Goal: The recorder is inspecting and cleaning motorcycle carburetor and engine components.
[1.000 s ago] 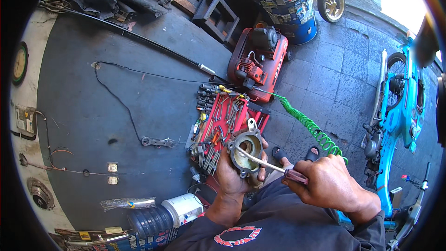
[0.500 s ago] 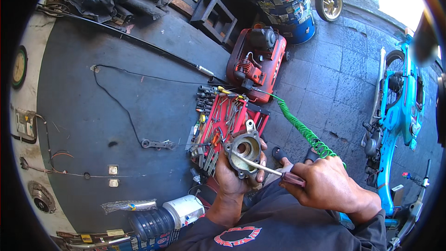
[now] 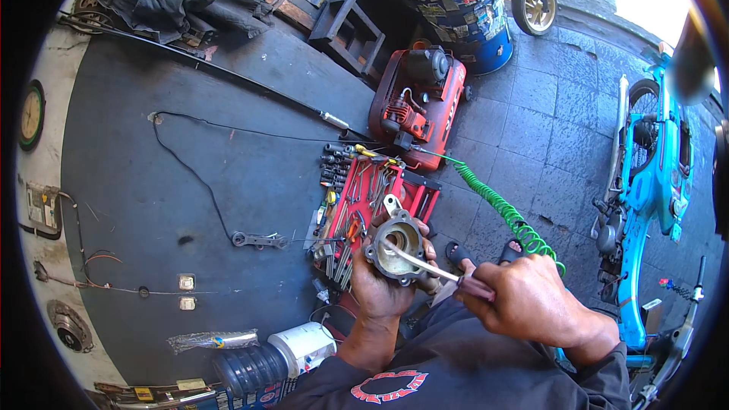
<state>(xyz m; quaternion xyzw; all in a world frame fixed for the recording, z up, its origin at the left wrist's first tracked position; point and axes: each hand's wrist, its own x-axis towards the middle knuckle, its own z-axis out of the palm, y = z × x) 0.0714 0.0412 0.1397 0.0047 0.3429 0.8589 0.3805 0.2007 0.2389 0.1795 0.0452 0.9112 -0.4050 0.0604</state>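
Cupped in my left hand (image 3: 377, 293) is a round cast-metal housing (image 3: 399, 234) with bolt lugs round its rim, its open bore facing up. My right hand (image 3: 524, 296) is closed on the dark red handle of a hand tool (image 3: 474, 288), whose pale, slightly curved shaft reaches leftward into the housing's bore. The tip inside is too small to make out clearly. Behind the housing, a red tool tray (image 3: 372, 182) holds several wrenches, pliers and sockets, partly hidden by the housing and my left hand.
A red air compressor (image 3: 421, 106) with a green coiled hose (image 3: 486, 193) stands beyond the tray, near a blue drum (image 3: 493, 49). A turquoise motorbike (image 3: 645, 212) is at right. The grey work surface (image 3: 152, 205) carries cables; a water jug (image 3: 239, 368) lies lower left.
The tool and my right hand have shifted slightly left, with the shaft still in the housing. The housing has moved only a little in my left hand.
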